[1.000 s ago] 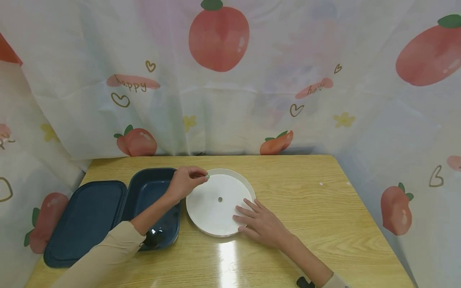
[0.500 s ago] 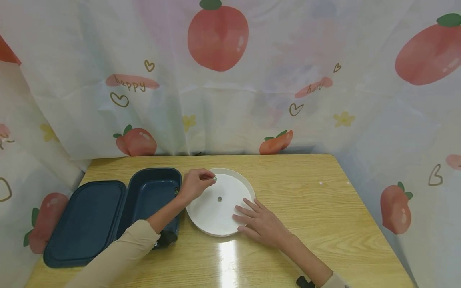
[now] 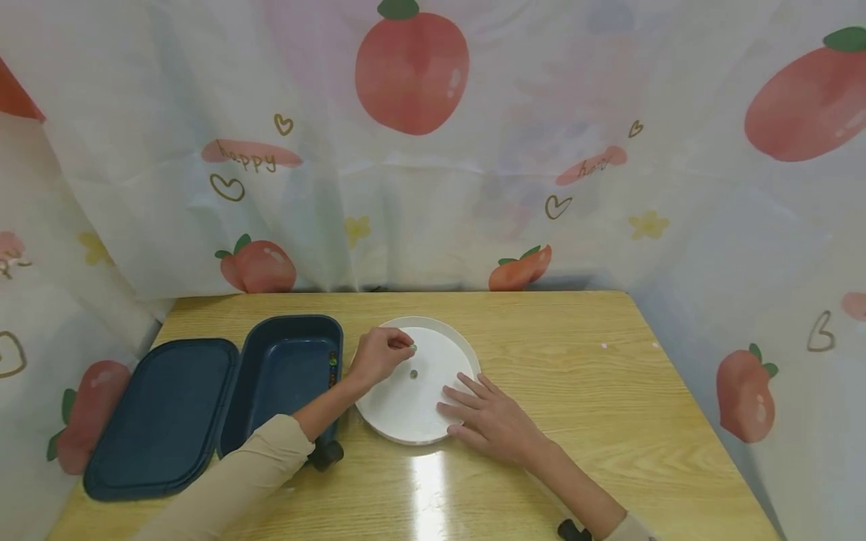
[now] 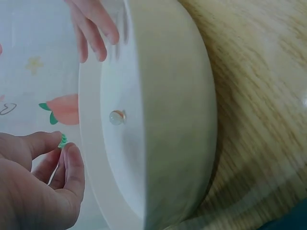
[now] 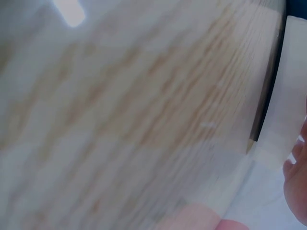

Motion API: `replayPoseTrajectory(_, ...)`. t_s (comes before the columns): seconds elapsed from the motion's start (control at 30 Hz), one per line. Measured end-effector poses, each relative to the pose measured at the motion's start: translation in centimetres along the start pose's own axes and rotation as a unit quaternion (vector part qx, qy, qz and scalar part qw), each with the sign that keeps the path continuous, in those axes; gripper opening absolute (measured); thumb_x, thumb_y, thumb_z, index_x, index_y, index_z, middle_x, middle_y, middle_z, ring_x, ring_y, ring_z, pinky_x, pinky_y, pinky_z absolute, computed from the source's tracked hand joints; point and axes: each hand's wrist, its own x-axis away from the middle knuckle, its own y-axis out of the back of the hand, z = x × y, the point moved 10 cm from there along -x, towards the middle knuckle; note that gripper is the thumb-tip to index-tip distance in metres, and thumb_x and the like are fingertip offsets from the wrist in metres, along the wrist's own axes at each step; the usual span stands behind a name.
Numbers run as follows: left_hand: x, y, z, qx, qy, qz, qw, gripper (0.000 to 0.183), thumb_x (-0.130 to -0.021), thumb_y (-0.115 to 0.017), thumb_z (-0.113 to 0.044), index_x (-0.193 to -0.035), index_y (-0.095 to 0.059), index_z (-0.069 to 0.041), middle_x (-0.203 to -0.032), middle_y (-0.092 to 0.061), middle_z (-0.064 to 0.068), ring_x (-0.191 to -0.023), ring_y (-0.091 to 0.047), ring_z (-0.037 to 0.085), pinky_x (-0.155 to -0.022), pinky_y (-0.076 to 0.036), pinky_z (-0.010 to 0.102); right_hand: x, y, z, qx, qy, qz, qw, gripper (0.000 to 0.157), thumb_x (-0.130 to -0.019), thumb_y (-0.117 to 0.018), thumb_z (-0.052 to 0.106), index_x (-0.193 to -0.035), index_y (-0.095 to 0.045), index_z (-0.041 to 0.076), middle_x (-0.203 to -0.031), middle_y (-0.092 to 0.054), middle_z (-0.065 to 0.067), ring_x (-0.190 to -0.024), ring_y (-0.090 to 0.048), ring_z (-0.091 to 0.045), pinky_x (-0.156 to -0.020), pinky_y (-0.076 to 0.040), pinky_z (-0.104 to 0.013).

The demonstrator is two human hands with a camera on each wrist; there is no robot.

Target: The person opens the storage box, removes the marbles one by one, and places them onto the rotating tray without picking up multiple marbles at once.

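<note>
My left hand (image 3: 381,357) pinches a small green marble (image 4: 63,140) between thumb and fingertips, over the far left part of a round white tray (image 3: 386,421). A clear marble with an orange tint (image 4: 115,117) rests near the middle of the tray's floor. My right hand (image 3: 497,424) has its fingers spread, resting over the tray's right side. In the left wrist view the tray's tall outer wall (image 4: 177,110) stands between the camera and the tray's floor. The right wrist view shows only part of the right hand (image 5: 296,184) beside the tray wall.
Left of the tray stands a dark blue rectangular box (image 3: 280,376), with several small coloured marbles (image 3: 333,362) along its right side. A matching dark blue lid (image 3: 162,421) lies on the wooden table (image 3: 575,361) left of the box. A patterned curtain (image 3: 440,225) hangs behind.
My left hand has moved right and slightly nearer with the green marble, from the tray's left edge to over its floor. The marbles in the box came into view. My right hand stayed put.
</note>
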Motion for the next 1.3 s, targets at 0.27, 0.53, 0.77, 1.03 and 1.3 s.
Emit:
replayPoseTrajectory(0.27, 0.0, -0.9, 1.5, -0.013, 0.016, 0.000, 0.9998, 0.005, -0.079, -0.072, -0.011, -0.083, -0.070, -0.009, -0.074, -0.066, -0.002, -0.070, -0.061, 0.011, -0.061, -0.049, 0.025, 0.0, -0.3, 0.0, 0.008, 0.002, 0.009, 1.000, 0.041, -0.095, -0.043, 0.045, -0.129, -0.055, 0.026, -0.138, -0.044, 0.003, -0.133, -0.027, -0.026, -0.105, -0.018, -0.050)
replayPoseTrajectory(0.53, 0.2, -1.5, 2.4, -0.027, 0.031, -0.001, 0.9992, 0.004, -0.078, -0.071, -0.009, -0.081, -0.069, -0.008, -0.073, -0.065, -0.001, -0.070, -0.061, 0.012, -0.061, -0.049, 0.026, 0.0, 0.1, 0.1, 0.000, 0.005, -0.010, 1.000, 0.040, -0.094, -0.045, 0.044, -0.126, -0.059, 0.024, -0.136, -0.047, 0.002, -0.132, -0.030, -0.026, -0.104, -0.021, -0.051)
replayPoseTrajectory(0.77, 0.1, -1.5, 3.1, -0.040, 0.036, -0.012, 0.9985, 0.004, -0.078, -0.071, -0.008, -0.082, -0.069, -0.007, -0.075, -0.065, -0.001, -0.072, -0.062, 0.013, -0.065, -0.049, 0.027, -0.1, 0.1, 0.1, -0.003, 0.002, -0.008, 1.000, 0.040, -0.094, -0.045, 0.044, -0.126, -0.059, 0.024, -0.135, -0.047, 0.002, -0.132, -0.030, -0.026, -0.105, -0.020, -0.050)
replayPoseTrajectory(1.03, -0.1, -1.7, 3.3, -0.043, 0.017, -0.013, 0.9989, 0.003, -0.078, -0.072, -0.007, -0.080, -0.070, -0.007, -0.074, -0.066, 0.000, -0.072, -0.062, 0.013, -0.066, -0.050, 0.027, 0.1, -0.1, 0.0, 0.003, 0.001, -0.007, 1.000, 0.040, -0.095, -0.043, 0.046, -0.125, -0.059, 0.025, -0.136, -0.046, 0.004, -0.133, -0.029, -0.025, -0.105, -0.020, -0.050)
replayPoseTrajectory(1.3, -0.1, -1.8, 3.4, -0.042, 0.017, -0.014, 0.9989, 0.004, -0.078, -0.071, -0.006, -0.081, -0.070, -0.005, -0.074, -0.065, 0.000, -0.072, -0.062, 0.014, -0.066, -0.050, 0.028, 0.0, 0.1, 0.1, 0.001, 0.004, -0.015, 1.000, 0.040, -0.094, -0.045, 0.045, -0.125, -0.059, 0.024, -0.135, -0.047, 0.003, -0.132, -0.030, -0.026, -0.104, -0.021, -0.050)
